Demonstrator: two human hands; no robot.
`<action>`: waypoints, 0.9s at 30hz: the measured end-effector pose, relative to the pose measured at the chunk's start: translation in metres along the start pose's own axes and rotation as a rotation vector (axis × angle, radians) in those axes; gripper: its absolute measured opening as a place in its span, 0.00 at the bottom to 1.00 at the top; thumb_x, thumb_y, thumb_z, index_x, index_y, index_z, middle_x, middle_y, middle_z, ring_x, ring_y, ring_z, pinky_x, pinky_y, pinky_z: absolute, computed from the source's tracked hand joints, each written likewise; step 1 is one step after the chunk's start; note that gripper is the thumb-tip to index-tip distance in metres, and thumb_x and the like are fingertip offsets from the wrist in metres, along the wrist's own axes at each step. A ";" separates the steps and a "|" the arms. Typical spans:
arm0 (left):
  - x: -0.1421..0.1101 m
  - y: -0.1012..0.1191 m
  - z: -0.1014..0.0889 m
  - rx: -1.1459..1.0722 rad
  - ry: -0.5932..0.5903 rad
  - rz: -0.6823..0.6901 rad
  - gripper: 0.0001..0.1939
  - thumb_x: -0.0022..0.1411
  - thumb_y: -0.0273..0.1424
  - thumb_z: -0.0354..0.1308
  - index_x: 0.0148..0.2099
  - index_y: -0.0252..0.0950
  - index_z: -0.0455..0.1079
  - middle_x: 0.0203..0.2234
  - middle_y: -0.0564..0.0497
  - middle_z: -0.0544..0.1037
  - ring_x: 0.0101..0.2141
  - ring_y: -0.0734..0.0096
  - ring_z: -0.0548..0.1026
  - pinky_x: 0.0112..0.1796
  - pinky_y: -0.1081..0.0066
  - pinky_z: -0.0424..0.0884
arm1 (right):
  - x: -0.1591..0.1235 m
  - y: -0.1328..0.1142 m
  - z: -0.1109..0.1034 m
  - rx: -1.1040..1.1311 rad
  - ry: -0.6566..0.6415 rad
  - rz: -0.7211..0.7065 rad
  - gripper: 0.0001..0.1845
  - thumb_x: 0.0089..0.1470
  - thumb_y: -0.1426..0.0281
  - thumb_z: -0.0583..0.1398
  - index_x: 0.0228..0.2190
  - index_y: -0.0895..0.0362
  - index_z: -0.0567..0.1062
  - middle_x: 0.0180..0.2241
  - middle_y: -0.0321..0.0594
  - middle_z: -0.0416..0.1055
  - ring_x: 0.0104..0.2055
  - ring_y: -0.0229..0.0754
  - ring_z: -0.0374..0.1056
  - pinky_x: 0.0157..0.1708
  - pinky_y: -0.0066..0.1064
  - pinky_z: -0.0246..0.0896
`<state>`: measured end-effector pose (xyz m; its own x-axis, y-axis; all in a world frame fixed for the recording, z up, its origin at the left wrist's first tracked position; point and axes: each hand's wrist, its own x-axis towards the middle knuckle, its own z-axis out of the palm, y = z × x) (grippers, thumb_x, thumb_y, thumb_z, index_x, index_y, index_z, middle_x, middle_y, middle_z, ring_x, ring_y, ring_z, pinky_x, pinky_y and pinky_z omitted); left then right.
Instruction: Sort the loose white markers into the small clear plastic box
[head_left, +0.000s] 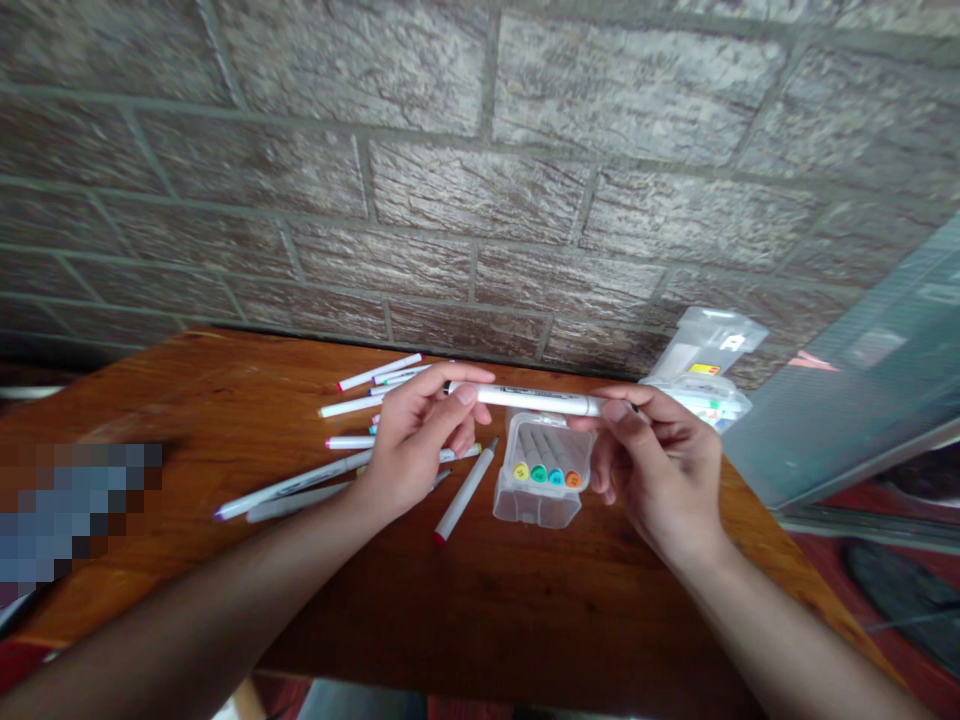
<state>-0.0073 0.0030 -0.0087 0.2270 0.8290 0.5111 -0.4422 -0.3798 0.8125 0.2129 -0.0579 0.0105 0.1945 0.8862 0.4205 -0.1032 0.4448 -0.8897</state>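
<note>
A white marker pen (536,399) with dark ends is held level above the table between both my hands. My left hand (420,430) pinches its left end between thumb and fingers. At the other end, my right hand (664,460) grips the pen near its dark tip. Just below sits an open clear plastic case (537,507) holding several markers with yellow, green, blue and orange ends (547,474). Several more white markers lie loose around and behind my left hand, among them a red-ended marker (465,495) beside the case.
The wooden table (480,610) stands against a stone-block wall (472,190). A second clear case (709,345) with its lid raised is at the back right, near a glass panel (870,350). A blurred-out object (67,520) lies at the left edge.
</note>
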 end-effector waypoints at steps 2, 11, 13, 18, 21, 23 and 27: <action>0.000 0.000 0.000 -0.005 0.011 -0.005 0.10 0.69 0.37 0.68 0.48 0.38 0.82 0.28 0.51 0.81 0.19 0.80 0.68 0.21 0.75 0.65 | 0.000 0.001 -0.001 0.013 -0.007 0.009 0.10 0.63 0.61 0.71 0.39 0.55 0.83 0.33 0.42 0.87 0.11 0.34 0.68 0.08 0.22 0.60; 0.001 0.001 0.000 -0.059 0.032 -0.037 0.12 0.71 0.38 0.66 0.49 0.36 0.83 0.28 0.49 0.81 0.19 0.78 0.69 0.21 0.74 0.65 | 0.000 -0.002 0.000 0.062 -0.004 0.054 0.11 0.62 0.61 0.71 0.39 0.56 0.84 0.35 0.45 0.88 0.11 0.34 0.67 0.07 0.23 0.60; 0.002 0.001 -0.001 -0.076 0.037 -0.037 0.13 0.70 0.39 0.66 0.48 0.35 0.83 0.28 0.49 0.81 0.19 0.78 0.69 0.21 0.74 0.65 | 0.001 -0.004 0.002 0.081 -0.004 0.060 0.11 0.61 0.60 0.71 0.39 0.56 0.84 0.35 0.45 0.88 0.11 0.34 0.67 0.07 0.23 0.59; 0.001 0.001 -0.001 -0.111 0.041 -0.035 0.14 0.70 0.40 0.66 0.49 0.34 0.83 0.28 0.48 0.82 0.19 0.78 0.69 0.21 0.75 0.66 | 0.002 -0.007 0.005 0.120 -0.001 0.064 0.11 0.61 0.62 0.70 0.39 0.57 0.86 0.34 0.45 0.88 0.10 0.35 0.67 0.06 0.24 0.58; 0.001 0.001 0.000 -0.128 0.040 -0.041 0.14 0.71 0.39 0.65 0.48 0.34 0.83 0.28 0.48 0.82 0.19 0.78 0.69 0.21 0.75 0.66 | 0.002 -0.008 0.005 0.133 0.008 0.075 0.11 0.62 0.63 0.69 0.40 0.57 0.86 0.34 0.46 0.88 0.10 0.36 0.67 0.06 0.24 0.59; 0.001 0.002 0.000 -0.137 0.041 -0.042 0.13 0.71 0.38 0.65 0.48 0.34 0.83 0.27 0.47 0.82 0.19 0.78 0.69 0.21 0.76 0.66 | 0.002 -0.008 0.004 0.137 0.010 0.075 0.11 0.62 0.64 0.68 0.41 0.57 0.87 0.35 0.46 0.88 0.10 0.36 0.67 0.06 0.24 0.60; 0.001 0.002 0.000 -0.147 0.048 -0.046 0.14 0.71 0.38 0.65 0.48 0.33 0.83 0.27 0.47 0.82 0.19 0.77 0.69 0.21 0.75 0.67 | 0.002 -0.007 0.004 0.139 0.014 0.069 0.11 0.62 0.64 0.67 0.42 0.58 0.87 0.34 0.46 0.88 0.10 0.37 0.68 0.06 0.24 0.60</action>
<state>-0.0083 0.0033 -0.0060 0.2101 0.8639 0.4577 -0.5553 -0.2799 0.7832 0.2102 -0.0585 0.0185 0.1955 0.9137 0.3563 -0.2507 0.3978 -0.8825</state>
